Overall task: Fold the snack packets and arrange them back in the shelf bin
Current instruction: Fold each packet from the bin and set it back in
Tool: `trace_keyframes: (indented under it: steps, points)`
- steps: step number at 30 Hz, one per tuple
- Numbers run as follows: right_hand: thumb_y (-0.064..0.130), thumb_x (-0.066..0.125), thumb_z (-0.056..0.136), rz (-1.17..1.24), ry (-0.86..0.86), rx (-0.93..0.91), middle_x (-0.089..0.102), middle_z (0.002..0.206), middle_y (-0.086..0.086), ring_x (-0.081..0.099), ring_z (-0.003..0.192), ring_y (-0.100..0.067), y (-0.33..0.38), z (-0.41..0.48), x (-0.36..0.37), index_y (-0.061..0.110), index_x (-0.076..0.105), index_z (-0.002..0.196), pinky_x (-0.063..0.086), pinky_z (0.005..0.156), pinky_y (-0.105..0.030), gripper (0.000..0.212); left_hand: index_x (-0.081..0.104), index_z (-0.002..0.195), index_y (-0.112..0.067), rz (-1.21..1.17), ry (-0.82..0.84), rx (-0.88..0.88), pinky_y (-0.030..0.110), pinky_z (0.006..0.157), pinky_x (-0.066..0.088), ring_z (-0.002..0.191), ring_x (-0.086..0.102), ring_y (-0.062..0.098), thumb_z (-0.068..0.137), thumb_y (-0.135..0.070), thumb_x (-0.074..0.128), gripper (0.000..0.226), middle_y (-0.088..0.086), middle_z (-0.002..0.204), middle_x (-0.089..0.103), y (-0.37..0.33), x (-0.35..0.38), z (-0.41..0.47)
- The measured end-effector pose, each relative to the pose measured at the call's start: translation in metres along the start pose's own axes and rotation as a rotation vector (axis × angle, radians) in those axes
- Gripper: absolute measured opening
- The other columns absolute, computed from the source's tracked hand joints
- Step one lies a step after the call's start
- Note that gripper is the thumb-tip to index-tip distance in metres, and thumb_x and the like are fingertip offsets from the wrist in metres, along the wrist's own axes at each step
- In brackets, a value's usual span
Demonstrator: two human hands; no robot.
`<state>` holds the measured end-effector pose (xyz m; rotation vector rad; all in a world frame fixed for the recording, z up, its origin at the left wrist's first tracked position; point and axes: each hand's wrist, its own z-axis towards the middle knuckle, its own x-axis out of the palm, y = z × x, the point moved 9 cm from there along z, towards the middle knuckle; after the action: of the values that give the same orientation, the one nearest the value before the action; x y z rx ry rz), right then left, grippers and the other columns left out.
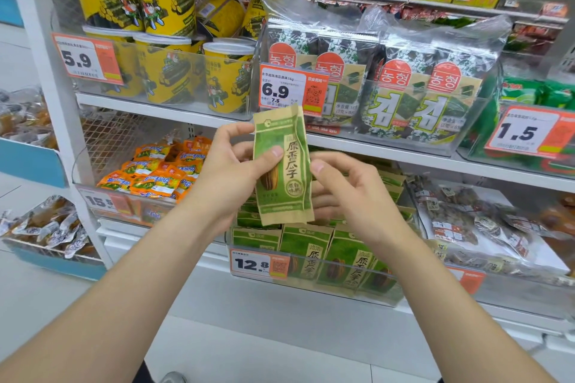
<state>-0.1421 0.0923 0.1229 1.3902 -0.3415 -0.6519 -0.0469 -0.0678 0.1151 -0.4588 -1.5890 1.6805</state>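
Observation:
A green and tan sunflower-seed packet (284, 165) is held upright in front of the shelves, narrowed lengthwise along its sides. My left hand (230, 171) grips its left edge, thumb pressed on the front. My right hand (348, 193) holds the right edge with its thumb on the side and its fingers behind the packet. Below them a clear shelf bin (385, 295) holds several matching green packets (306, 249) standing upright, with a 12.8 price tag on its front.
Orange snack packs (155, 174) fill the bin to the left. Clear bags of snacks (473, 221) lie to the right. The shelf above carries yellow tubs (168, 71) and seaweed packs (401, 84) in clear bins. White shelf edges run across.

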Motion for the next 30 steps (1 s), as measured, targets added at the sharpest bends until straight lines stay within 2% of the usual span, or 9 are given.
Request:
trace_keyframes:
  steps: [6,8,11,15,19,22,24,28,30]
  points:
    - [0.032,0.064,0.106,-0.033,-0.306,-0.110,0.081,0.089,-0.012,0.078,0.085,-0.031,-0.004,0.006,-0.020,0.017,0.081,0.102,0.063,0.078,-0.059,0.024,0.069,0.123,-0.012,0.149,0.143,0.000,0.048,0.076,0.065,0.099,0.079,0.031,0.093,-0.012,0.079,0.032,0.008,0.112,0.080,0.003,0.024,-0.013]
    - [0.031,0.061,0.108,-0.055,-0.390,-0.141,0.078,0.088,-0.017,0.067,0.076,-0.022,-0.008,0.007,-0.027,0.020,0.082,0.098,0.060,0.075,-0.050,0.026,0.070,0.123,-0.012,0.125,0.172,-0.003,0.054,0.084,0.065,0.103,0.078,0.032,0.104,-0.019,0.067,0.021,0.008,0.114,0.080,0.005,0.031,-0.016]
    - [0.033,0.056,0.110,-0.067,-0.480,-0.143,0.073,0.075,-0.007,0.052,0.069,-0.016,-0.010,0.006,-0.032,0.015,0.079,0.092,0.046,0.067,-0.038,0.035,0.070,0.128,-0.010,0.065,0.229,-0.049,0.054,0.085,0.065,0.105,0.075,0.030,0.113,-0.029,0.048,0.033,0.011,0.123,0.077,0.007,0.040,-0.021]
    - [0.033,0.062,0.107,-0.033,-0.554,-0.138,0.080,0.082,-0.003,0.074,0.075,-0.031,-0.012,0.004,-0.035,0.022,0.069,0.106,0.061,0.077,-0.057,0.013,0.071,0.126,-0.007,0.005,0.233,-0.082,0.048,0.079,0.065,0.103,0.074,0.029,0.114,-0.024,0.047,0.032,0.017,0.125,0.076,0.006,0.042,-0.021]
    - [0.032,0.058,0.109,-0.140,-0.495,-0.147,0.079,0.081,-0.001,0.072,0.076,-0.037,-0.003,0.003,-0.031,0.020,0.070,0.103,0.059,0.069,-0.056,0.018,0.074,0.117,-0.003,0.042,0.208,-0.047,0.047,0.079,0.065,0.101,0.076,0.027,0.113,-0.019,0.050,0.029,0.019,0.115,0.078,0.003,0.038,-0.020]
    - [0.049,0.054,0.107,-0.193,-0.347,-0.198,0.076,0.080,0.014,0.068,0.071,-0.007,0.006,0.003,-0.015,0.023,0.076,0.103,0.050,0.067,-0.030,0.035,0.074,0.113,-0.001,0.068,0.206,-0.005,0.050,0.088,0.065,0.110,0.076,0.028,0.109,-0.017,0.059,0.023,0.017,0.115,0.078,-0.001,0.037,-0.020]
    - [0.058,0.053,0.103,-0.236,-0.270,-0.237,0.072,0.078,0.016,0.062,0.070,-0.002,0.009,0.002,-0.003,0.027,0.079,0.107,0.045,0.067,-0.026,0.040,0.076,0.108,-0.001,0.118,0.191,0.045,0.052,0.093,0.064,0.115,0.073,0.033,0.105,-0.017,0.066,0.019,0.017,0.114,0.077,-0.003,0.037,-0.020]
    - [0.040,0.053,0.109,0.020,-0.236,-0.194,0.069,0.084,-0.022,0.055,0.075,-0.018,0.006,0.002,0.001,0.020,0.081,0.100,0.043,0.070,-0.036,0.035,0.077,0.100,-0.002,0.198,0.163,0.127,0.050,0.096,0.062,0.108,0.073,0.033,0.103,-0.014,0.068,0.015,0.019,0.109,0.076,-0.011,0.036,-0.019]
    - [0.039,0.058,0.103,0.209,-0.230,-0.062,0.072,0.098,-0.024,0.062,0.087,-0.026,-0.005,0.006,0.000,0.015,0.079,0.101,0.049,0.083,-0.044,0.031,0.077,0.099,-0.003,0.244,0.177,0.149,0.039,0.093,0.061,0.096,0.071,0.021,0.103,-0.013,0.068,0.014,0.019,0.108,0.075,-0.013,0.038,-0.021]
